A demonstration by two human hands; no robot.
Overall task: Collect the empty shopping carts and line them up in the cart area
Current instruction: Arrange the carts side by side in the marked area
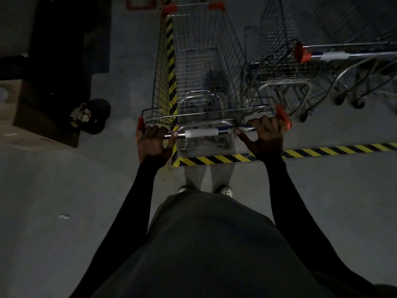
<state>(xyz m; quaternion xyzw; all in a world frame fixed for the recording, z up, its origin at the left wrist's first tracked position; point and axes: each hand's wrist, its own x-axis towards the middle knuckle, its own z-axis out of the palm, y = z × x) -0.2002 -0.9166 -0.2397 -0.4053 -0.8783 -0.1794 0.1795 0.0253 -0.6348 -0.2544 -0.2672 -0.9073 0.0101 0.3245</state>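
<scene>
An empty wire shopping cart [199, 61] with orange corner caps stands straight ahead of me. My left hand [151, 141] grips the left end of its metal handle bar [202, 133], and my right hand [267, 135] grips the right end. The cart sits over the corner of a yellow-and-black striped floor line [214, 159]. To its right stands a second cart [318, 57] with an orange-capped handle, seemingly nested among more carts, with wheels and frames showing underneath.
Cardboard boxes [25, 117] and a dark bin with crumpled rubbish [92, 116] sit on the left. A dark pillar or panel [71, 35] rises behind them. Grey concrete floor spreads around me. My feet [223, 190] are just behind the striped line.
</scene>
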